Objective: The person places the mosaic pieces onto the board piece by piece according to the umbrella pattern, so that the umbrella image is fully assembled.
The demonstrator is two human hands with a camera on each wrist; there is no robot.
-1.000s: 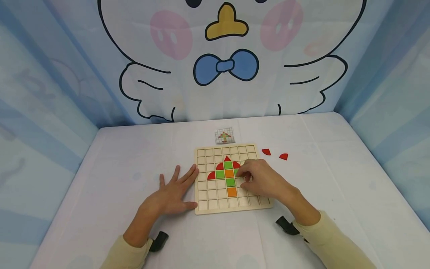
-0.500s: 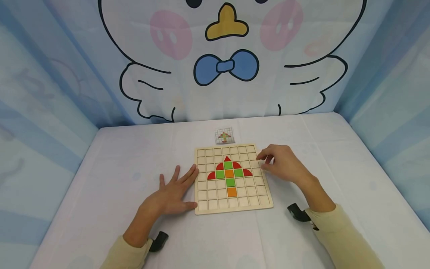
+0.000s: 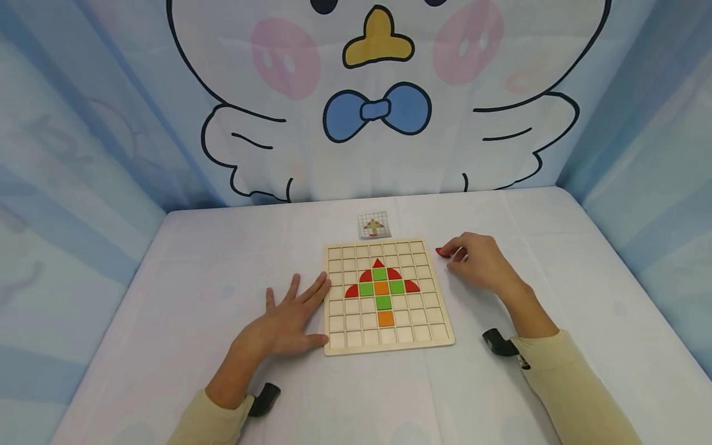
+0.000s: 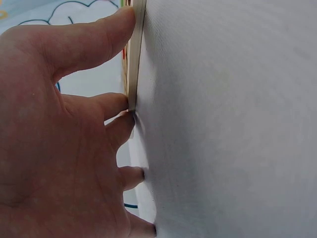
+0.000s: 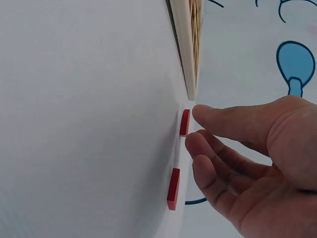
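Observation:
My left hand (image 3: pixel 287 324) rests with spread fingers on the table, thumb and fingertips against the left edge of a wooden grid board (image 3: pixel 342 340). In the left wrist view its thumb and a finger touch the board's side (image 4: pixel 133 69). Red, green and orange flat pieces sit in the grid, among them a green square (image 3: pixel 384 302) and an orange square (image 3: pixel 385 318). Right of the board, my right hand (image 3: pixel 481 262) has its fingertips at a red quarter-round piece (image 3: pixel 441 252). The right wrist view shows thumb and fingers apart beside this piece (image 5: pixel 184 122). A second red piece (image 5: pixel 173 189) lies nearby, hidden in the head view.
A small pattern card (image 3: pixel 374 225) lies behind the board, showing a similar coloured figure on a grid. The white-covered table (image 3: pixel 222 247) meets a printed cloth backdrop (image 3: pixel 311 167) at the back, with cloth walls at both sides.
My right hand has left a red piece in the grid, at the right of the row, and moved right to the loose red pieces. The left hand stays at the board.

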